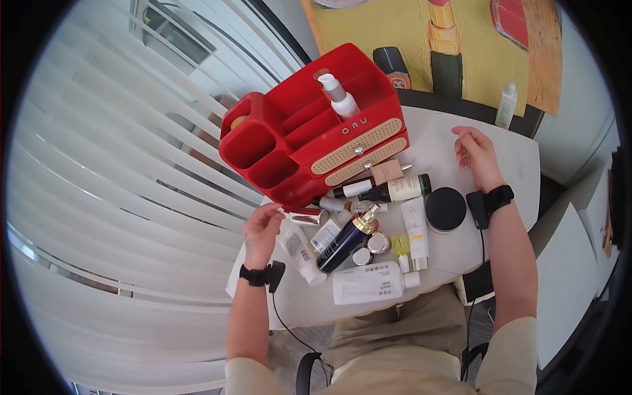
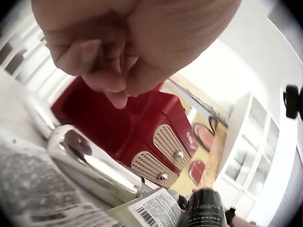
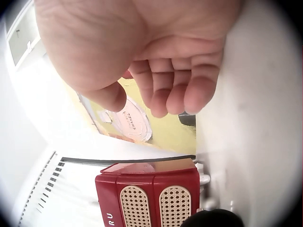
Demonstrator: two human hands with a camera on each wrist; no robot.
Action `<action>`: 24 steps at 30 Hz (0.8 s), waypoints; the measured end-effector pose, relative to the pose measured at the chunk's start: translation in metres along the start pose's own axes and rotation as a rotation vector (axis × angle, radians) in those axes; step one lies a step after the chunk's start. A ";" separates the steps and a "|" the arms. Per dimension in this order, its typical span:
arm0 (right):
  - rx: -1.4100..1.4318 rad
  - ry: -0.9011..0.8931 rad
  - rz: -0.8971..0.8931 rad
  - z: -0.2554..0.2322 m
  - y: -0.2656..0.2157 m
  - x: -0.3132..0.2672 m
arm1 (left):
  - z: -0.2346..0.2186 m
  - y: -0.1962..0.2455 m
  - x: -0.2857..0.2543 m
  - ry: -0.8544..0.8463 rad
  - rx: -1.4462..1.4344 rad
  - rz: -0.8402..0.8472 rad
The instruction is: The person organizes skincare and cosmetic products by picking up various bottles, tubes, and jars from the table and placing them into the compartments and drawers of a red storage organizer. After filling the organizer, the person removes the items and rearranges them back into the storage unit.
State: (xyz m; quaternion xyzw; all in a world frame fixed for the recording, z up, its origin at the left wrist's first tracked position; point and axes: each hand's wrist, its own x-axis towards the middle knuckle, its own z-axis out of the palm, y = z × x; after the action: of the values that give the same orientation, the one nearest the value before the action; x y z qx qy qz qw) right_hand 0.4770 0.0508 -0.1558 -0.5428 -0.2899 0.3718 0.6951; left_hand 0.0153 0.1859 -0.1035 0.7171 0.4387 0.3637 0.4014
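My left hand (image 1: 262, 229) hovers at the left end of the pile of cosmetics, by the front left corner of the red organizer (image 1: 263, 102). Its fingers bend loosely, with nothing visible between them in the left wrist view. Close to the fingertips lies a shiny silver and red tube (image 1: 308, 216); a white bottle (image 1: 301, 253) lies just below. Over the table's right side my right hand (image 1: 478, 158) is raised, its fingers relaxed and holding nothing. Nearest to it are a round black-lidded jar (image 1: 446, 209) and a beige bottle (image 1: 387, 172). A white pump bottle (image 1: 342, 102) stands inside the organizer.
A dark blue gold-topped bottle (image 1: 343, 245), a white tube (image 1: 415, 227), a clear-white bottle (image 1: 368, 283) and several small jars crowd the table front. A pale green bottle (image 1: 506, 105) stands at the back right. Blinds (image 1: 145, 217) flank the left side.
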 end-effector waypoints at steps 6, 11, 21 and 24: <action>-0.004 0.001 -0.006 0.000 -0.001 -0.001 | 0.056 0.063 0.028 -0.358 0.508 0.246; -0.009 0.006 -0.009 -0.001 -0.002 -0.001 | 0.069 0.051 0.048 -0.496 0.727 0.402; -0.027 0.002 -0.019 0.001 0.000 0.000 | 0.076 0.035 0.069 -0.642 0.990 0.455; -0.048 0.005 -0.015 0.001 0.001 0.001 | 0.084 0.042 0.064 -0.671 1.107 0.449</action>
State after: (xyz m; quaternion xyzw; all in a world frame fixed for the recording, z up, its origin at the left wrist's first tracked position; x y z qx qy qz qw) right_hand 0.4765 0.0524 -0.1562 -0.5581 -0.3011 0.3584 0.6852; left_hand 0.1255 0.2107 -0.0902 0.9642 0.2524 -0.0816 0.0049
